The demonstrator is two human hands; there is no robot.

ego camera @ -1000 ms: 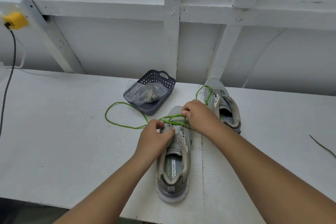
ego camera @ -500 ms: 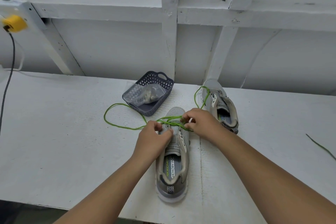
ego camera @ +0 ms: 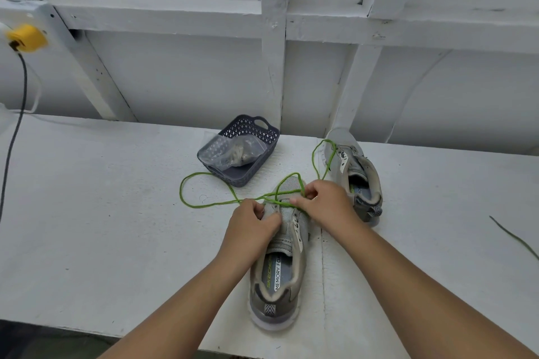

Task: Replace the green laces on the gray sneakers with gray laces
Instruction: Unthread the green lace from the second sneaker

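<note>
Near sneaker: frame centre, toe pointing away, on the white table. Left hand: fingers curled, gripping the sneaker's upper at the eyelets. Right hand: fingertips pinching the green lace, which loops left across the table. Second sneaker: right of centre, also green-laced. Basket: above centre, holding a clear bag.
</note>
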